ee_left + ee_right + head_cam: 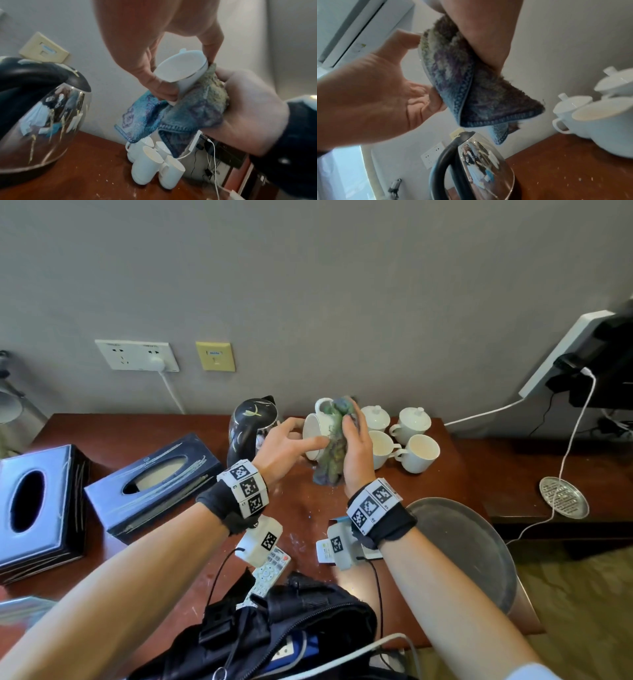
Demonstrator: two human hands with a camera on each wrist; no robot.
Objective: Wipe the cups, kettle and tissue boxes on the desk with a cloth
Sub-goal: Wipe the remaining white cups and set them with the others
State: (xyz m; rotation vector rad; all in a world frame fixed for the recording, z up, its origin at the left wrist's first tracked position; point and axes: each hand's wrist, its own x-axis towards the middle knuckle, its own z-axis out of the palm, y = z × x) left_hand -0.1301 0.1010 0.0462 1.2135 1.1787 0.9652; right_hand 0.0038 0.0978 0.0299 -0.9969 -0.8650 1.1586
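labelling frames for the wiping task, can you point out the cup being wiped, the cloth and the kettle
cup being wiped (180, 67): left wrist view, on its inner wall near the rim.
cloth (193, 108): left wrist view, on the folded part against the right palm.
kettle (251, 419): head view, on its dark lid.

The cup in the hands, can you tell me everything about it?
The cup is plain white and shiny like china, with a loop handle and nothing visible inside. It is tipped on its side in the air above the desk. The left hand holds it at the rim, and the right hand presses a blue-green cloth against its outside.
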